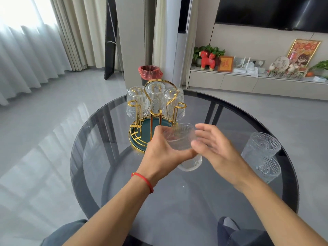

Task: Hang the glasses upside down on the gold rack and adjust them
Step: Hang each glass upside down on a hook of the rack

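Both forearms come in from the near edge of the tabletop (124,174) and meet over its middle; left hand (165,153) has its fingers wrapped round a clear ribbed glass (181,139), held tipped with the mouth facing away toward the rack; right hand (214,150) is spread open just beside it, palm in, gripping nothing, maybe brushing the rim, can't tell. So this looks like mid-flip on glass number four; next move needs it turned fully mouth-down and lowered over one of the free front prongs. Gold rack (156,121) stands toward the far edge on its green tray, three glasses (154,95) already hanging upside down at the back; two more upright glasses (262,150) wait at the right edge, touching or nearly so. Left wrist has a red string bracelet (143,181).
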Demonstrator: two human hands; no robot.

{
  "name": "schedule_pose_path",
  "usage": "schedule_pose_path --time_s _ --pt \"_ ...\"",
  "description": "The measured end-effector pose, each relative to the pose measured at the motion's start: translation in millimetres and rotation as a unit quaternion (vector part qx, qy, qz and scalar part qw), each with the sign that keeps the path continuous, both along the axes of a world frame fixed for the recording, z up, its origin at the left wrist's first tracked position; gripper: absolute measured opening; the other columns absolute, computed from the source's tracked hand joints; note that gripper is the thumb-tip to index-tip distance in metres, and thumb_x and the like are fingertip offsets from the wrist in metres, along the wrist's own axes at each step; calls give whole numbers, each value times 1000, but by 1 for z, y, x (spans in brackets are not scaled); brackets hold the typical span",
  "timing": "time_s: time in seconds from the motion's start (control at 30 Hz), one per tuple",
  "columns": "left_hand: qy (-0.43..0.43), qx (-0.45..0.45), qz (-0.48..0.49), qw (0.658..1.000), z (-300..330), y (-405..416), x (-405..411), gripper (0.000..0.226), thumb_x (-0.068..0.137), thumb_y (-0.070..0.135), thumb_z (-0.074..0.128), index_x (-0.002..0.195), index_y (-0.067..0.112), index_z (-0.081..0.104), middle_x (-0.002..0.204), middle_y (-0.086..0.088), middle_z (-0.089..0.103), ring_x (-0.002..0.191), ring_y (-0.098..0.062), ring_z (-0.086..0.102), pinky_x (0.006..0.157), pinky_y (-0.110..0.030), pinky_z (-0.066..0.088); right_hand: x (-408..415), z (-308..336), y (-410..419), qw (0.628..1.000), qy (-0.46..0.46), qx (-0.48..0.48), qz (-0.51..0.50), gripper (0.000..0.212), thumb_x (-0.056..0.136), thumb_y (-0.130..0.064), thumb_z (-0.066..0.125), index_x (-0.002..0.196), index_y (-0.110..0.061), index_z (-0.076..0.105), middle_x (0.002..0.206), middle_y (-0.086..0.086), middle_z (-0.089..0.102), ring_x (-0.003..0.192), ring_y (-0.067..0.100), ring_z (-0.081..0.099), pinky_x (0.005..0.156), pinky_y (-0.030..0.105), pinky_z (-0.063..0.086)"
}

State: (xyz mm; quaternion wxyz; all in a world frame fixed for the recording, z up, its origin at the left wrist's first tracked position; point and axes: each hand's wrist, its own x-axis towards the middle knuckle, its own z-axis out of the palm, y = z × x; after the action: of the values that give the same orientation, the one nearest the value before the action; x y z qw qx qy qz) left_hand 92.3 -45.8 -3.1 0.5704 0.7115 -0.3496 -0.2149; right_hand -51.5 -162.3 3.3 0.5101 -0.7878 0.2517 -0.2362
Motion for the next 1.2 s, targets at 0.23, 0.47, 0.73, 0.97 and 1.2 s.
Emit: schedule_pose_path --time_s 0.23,0.47,0.73,0.97,1.2 --pt "292 -110 -5 950 12 12 6 83 62 29 92 131 12 49 119 -11 73 100 -21 77 88 -50 63 13 -19 16 971 -49 229 39 42 100 -53 53 133 -30 64 124 12 76 112 36 74 99 50 58" --pt "141 24 -59 988 19 27 25 79 71 46 80 139 14 57 122 -5 74 110 -23 71 98 -44 58 18 -18 21 961 -150 232 -5 53 89 -38 78 137 -20 64 128 15 75 124 38 68 100 46 57" --pt "-226 318 -35 920 1 34 45 76 93 64 51 147 12 38 147 -12 51 135 -33 47 102 -48 45 18 32 18 982 -174 -39 -54 55 79 -33 89 130 -34 67 108 -1 77 99 13 75 87 26 60" --pt "-357 396 -107 839 -17 18 36 60 95 51 59 139 11 47 142 -12 44 137 -31 38 104 -52 48 89 102 27 953 -100 -286 -10 51 83 -49 76 131 -39 61 111 -15 67 107 14 67 86 35 59" --pt "-349 402 -111 839 -18 15 39 60 97 49 58 141 10 46 142 -12 44 135 -31 40 104 -52 47 162 112 24 927 -34 -372 -2 55 83 -47 77 133 -33 60 99 -33 45 108 13 54 88 33 43"
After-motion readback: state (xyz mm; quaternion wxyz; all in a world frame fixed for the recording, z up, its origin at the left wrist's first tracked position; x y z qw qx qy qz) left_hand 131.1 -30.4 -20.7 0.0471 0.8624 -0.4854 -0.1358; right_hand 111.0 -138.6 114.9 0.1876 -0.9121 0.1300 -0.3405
